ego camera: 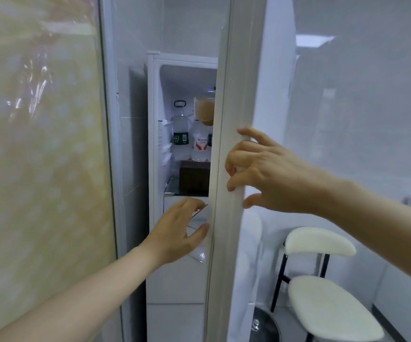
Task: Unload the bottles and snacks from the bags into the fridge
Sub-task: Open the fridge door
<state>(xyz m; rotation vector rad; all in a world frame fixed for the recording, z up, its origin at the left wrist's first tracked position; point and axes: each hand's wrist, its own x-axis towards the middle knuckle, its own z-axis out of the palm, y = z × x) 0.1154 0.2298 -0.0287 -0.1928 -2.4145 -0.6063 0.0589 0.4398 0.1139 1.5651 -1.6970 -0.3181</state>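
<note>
Gripping the edge of the tall white fridge door point(224, 95), we are curling our right hand point(261, 169) around it. Our left hand point(177, 230) is hovering just left of that door, fingers spread and holding nothing. Clear plastic water bottles point(181, 137) are standing behind the door.

Fridge door point(226, 95): its edge covers the right part of the fridge point(155, 119) interior.
Dark-labelled bottle point(210, 140): only a sliver shows beside the door.
Brown-filled jar point(204, 111): right side hidden, outline blurred.
Green-labelled bottle point(181, 134), red-labelled bottle point(199, 144): print too small to read.
Right hand point(261, 176): fingertips partly hidden round the door edge.
Left hand point(177, 230): possibly grips a clear wrapper point(198, 215); unclear.
Chair point(323, 304): cut by the bottom edge.
Yellowish panel point(39, 144): blurred.
</note>
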